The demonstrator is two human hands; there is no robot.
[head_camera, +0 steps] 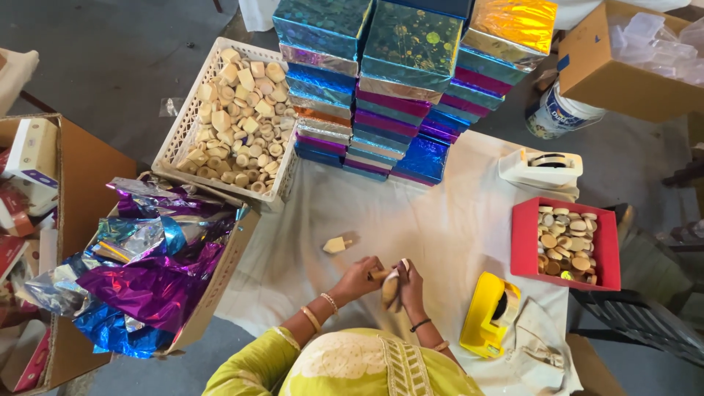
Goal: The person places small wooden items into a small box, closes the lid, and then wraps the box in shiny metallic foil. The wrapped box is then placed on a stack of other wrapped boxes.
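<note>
A pale wooden piece (389, 287) with a rounded face stands tilted on edge above the white cloth, gripped between both hands. Its stubby end (partly hidden by fingers) points left.

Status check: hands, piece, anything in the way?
Left hand and right hand both gripping wooden pieces over white cloth. One loose wooden piece nearby, apart. Nothing in the way.

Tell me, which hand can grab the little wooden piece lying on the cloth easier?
Probably the left hand: the loose wooden piece lies just beside it, while the right hand is on the far side. Both hands hold wooden parts now.
</note>
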